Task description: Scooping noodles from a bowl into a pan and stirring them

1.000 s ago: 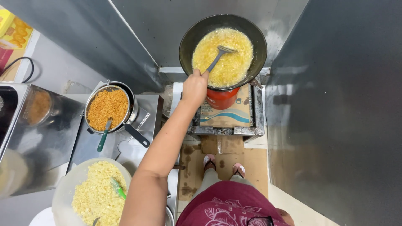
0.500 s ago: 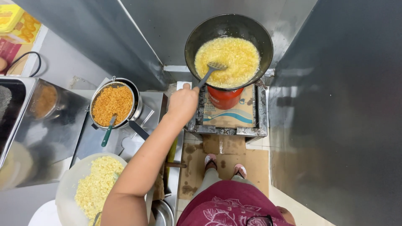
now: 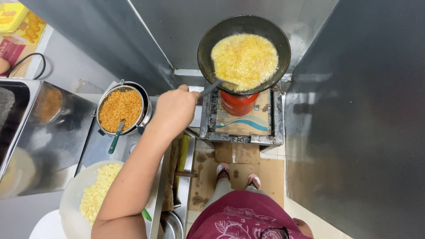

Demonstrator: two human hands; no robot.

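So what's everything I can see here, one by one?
wok: one, black, on the burner, full of bubbling yellow food
utensil handle: one, metal, tip in the wok
gas canister: one, red, under the wok
strainer pot: one, steel, left counter, holding orange fried bits
green-handled spoon: one, resting in the strainer pot
white bowl: one, bottom left, holding pale yellow bits
cardboard: brown, on the floor
feet: two, on the cardboard
left hand: gripping the utensil handle
right hand: not in view

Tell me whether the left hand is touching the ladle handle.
Touching. The head view shows the left hand with fingers closed around the ladle handle, which runs up into the frying pan.
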